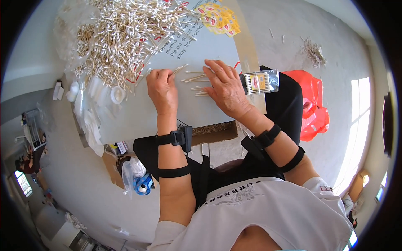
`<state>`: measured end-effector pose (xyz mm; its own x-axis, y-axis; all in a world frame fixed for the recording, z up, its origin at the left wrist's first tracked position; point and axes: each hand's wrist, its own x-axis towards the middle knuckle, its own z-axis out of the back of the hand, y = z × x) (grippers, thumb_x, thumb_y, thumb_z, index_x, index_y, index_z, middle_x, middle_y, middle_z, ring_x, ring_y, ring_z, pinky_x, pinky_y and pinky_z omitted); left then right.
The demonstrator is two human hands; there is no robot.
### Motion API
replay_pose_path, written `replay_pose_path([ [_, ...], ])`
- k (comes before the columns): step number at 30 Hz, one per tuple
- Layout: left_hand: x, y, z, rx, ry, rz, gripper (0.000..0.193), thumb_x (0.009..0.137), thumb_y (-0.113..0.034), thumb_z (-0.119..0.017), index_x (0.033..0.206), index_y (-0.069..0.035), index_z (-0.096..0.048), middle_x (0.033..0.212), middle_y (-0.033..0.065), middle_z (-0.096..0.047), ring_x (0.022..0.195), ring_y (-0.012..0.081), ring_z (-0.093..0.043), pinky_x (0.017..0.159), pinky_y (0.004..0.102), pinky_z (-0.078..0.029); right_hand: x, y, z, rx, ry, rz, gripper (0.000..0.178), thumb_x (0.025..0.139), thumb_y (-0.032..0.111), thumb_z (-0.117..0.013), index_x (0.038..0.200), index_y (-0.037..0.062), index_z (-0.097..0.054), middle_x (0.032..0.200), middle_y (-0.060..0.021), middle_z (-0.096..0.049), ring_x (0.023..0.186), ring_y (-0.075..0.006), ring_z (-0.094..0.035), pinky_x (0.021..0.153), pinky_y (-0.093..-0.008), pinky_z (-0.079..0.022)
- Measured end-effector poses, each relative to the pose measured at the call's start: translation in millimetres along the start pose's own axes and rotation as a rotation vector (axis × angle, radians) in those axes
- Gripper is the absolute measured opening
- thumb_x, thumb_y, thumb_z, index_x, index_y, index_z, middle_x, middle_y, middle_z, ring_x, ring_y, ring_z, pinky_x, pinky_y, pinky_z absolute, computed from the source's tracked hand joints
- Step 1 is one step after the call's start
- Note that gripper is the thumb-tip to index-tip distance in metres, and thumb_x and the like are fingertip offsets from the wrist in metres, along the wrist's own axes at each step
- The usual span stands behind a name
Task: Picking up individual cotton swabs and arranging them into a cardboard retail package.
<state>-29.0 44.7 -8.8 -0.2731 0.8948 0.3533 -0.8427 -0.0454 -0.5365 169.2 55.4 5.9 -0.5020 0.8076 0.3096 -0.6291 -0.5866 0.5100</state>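
My left hand (162, 92) is closed in a pinch above the table, and a few cotton swabs (180, 69) stick out to the right of its fingertips. My right hand (227, 88) lies with fingers stretched out over the tabletop. Loose cotton swabs (194, 78) show to the left of its fingers, their right ends hidden beneath the hand. Just right of that hand, at the table's edge, lies a clear packet of cotton swabs (257, 83) with a yellow card inside. A large heap of cotton swabs (119, 37) covers the far left of the table.
Yellow cards (220, 19) are scattered at the far side of the grey table (138, 119). Clear plastic bags (90, 121) and a round white container (117, 95) stand at its left edge. An open cardboard box (215, 132) sits below the near edge; a red bag (312, 113) lies right.
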Motion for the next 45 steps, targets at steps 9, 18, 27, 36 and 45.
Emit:
replay_pose_path([
  [9, 6.5, -23.0, -16.1, -0.127, 0.198, -0.154, 0.015, 0.071, 0.002, -0.071, 0.081, -0.008, -0.065, 0.09, 0.0064, -0.059, 0.088, 0.0284, -0.055, 0.077, 0.0408, -0.047, -17.2, -10.1, -17.2, 0.081, 0.125, 0.2, 0.051, 0.085, 0.014, -0.065, 0.132, 0.0007, -0.05, 0.143, -0.0153, -0.044, 0.134, -0.0332, -0.04, 0.114, -0.046, -0.031],
  [18, -47.4, -54.2, -14.9, 0.217, 0.419, -0.202, 0.081, 0.088, -0.05, -0.06, 0.147, -0.004, -0.031, 0.157, 0.0161, -0.024, 0.147, 0.0352, -0.018, 0.117, 0.054, -0.014, -25.4, 4.0, -15.6, 0.91, -0.317, -0.393, 0.04, 0.103, 0.017, -0.046, 0.139, 0.0003, -0.045, 0.15, -0.015, -0.037, 0.139, -0.0261, -0.035, 0.112, -0.0352, -0.029],
  [27, -53.8, -57.7, -16.0, 0.248, 0.386, -0.239, 0.083, 0.086, -0.054, -0.059, 0.147, -0.005, -0.032, 0.155, 0.0182, -0.028, 0.146, 0.0333, -0.021, 0.117, 0.0564, -0.013, -36.7, 9.8, -18.9, 0.972, -0.396, -0.422, 0.039, 0.104, 0.018, -0.044, 0.138, -0.001, -0.045, 0.149, -0.0154, -0.039, 0.138, -0.0247, -0.036, 0.112, -0.0357, -0.029],
  [36, -65.9, -61.4, 2.5, 0.308, 0.539, -0.226, 0.083, 0.084, -0.047, -0.066, 0.149, -0.009, -0.031, 0.158, 0.0183, -0.021, 0.147, 0.0359, -0.017, 0.117, 0.0569, -0.012, -13.9, 3.8, -26.0, 1.027, -0.371, -0.433, 0.038, 0.104, 0.019, -0.042, 0.135, -0.0019, -0.048, 0.147, -0.0153, -0.042, 0.137, -0.0253, -0.038, 0.113, -0.0343, -0.029],
  [45, -55.7, -40.4, -14.1, -0.533, 0.067, 0.103, 0.057, 0.103, -0.032, -0.042, 0.148, 0.0, -0.029, 0.155, 0.0206, -0.025, 0.145, 0.0343, -0.021, 0.117, 0.0456, -0.02, -34.2, 13.4, -23.3, 0.998, -0.424, -0.441, 0.038, 0.104, 0.02, -0.044, 0.134, -0.0012, -0.05, 0.145, -0.0145, -0.044, 0.137, -0.0244, -0.039, 0.112, -0.035, -0.029],
])
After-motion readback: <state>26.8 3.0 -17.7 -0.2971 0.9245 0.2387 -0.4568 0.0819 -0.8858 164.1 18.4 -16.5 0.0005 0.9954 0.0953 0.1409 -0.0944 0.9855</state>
